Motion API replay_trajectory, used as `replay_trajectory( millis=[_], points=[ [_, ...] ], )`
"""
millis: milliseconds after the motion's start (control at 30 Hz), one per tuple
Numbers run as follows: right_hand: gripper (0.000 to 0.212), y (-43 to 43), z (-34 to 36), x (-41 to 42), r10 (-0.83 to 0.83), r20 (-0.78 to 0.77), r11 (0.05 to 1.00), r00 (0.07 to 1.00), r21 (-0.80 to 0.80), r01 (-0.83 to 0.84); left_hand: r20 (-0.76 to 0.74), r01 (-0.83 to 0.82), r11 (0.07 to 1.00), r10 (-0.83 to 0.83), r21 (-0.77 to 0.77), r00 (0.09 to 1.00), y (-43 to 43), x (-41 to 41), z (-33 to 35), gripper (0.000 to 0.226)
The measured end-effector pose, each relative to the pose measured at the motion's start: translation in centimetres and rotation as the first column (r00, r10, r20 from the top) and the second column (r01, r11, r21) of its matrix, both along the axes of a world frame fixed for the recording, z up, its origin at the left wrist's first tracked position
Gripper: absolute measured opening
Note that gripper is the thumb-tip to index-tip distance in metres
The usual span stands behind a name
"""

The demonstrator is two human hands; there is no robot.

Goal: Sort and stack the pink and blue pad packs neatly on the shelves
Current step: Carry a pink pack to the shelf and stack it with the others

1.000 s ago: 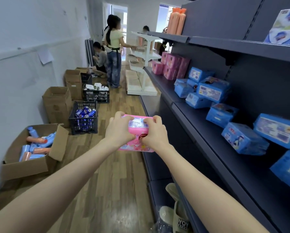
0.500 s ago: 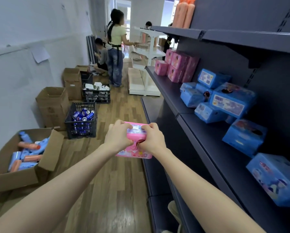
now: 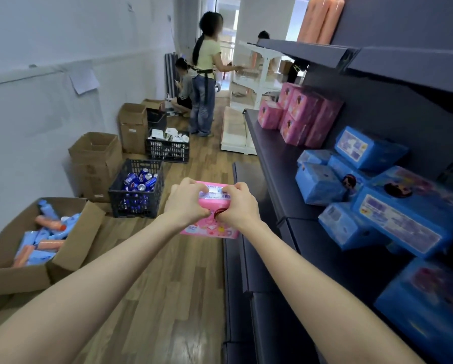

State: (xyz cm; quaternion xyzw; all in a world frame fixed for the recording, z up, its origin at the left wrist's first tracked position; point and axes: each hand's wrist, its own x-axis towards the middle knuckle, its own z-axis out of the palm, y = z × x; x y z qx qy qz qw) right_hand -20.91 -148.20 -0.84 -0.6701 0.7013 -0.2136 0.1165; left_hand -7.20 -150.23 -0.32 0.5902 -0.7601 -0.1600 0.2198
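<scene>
Pink pad pack (image 3: 214, 202): held in mid-air over the wooden floor, just left of the shelf (image 3: 275, 164) and touching none of it.
Left hand (image 3: 187, 203): fingers (image 3: 191, 183) curl over the pack's top edge with the thumb on the near face, pinching its left end.
Right hand (image 3: 239, 206): mirrors it, gripping the pack's right end.
Step in hand: probably carrying this pack along the aisle to join its own colour.
Doing it well: keep both hands on and the pack level. Pass the blue ones, then set it flush against the pink ones, facing the same way as its neighbours.
Blue pad packs (image 3: 404, 222): jumbled and tilted on the shelf at the right, some leaning on each other. They likely need squaring up later.
Pink stack (image 3: 301, 114): at the shelf's far end, well apart from the held pack.
Writing: a white printed strip on the held pack and panels on the blue packs, all too blurred to read.
</scene>
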Motion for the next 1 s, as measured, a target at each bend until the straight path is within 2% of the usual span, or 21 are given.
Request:
replay_trajectory(
  millis=[500,1000],
  points=[
    [0.06,-10.5,0.2,-1.9,-0.007,0.017,1.0,1.0,-0.006,0.008,-0.031,-0.003,1.0,0.002,-0.016,1.0,-10.6,-1.9,0.4,0.05],
    [0.063,-26.6,2.4,0.0,-0.168,0.006,0.984,0.986,-0.064,0.168,-0.02,0.16,0.983,-0.162,-0.091,0.987,-28.6,-0.5,2.7,0.048]
  ],
)
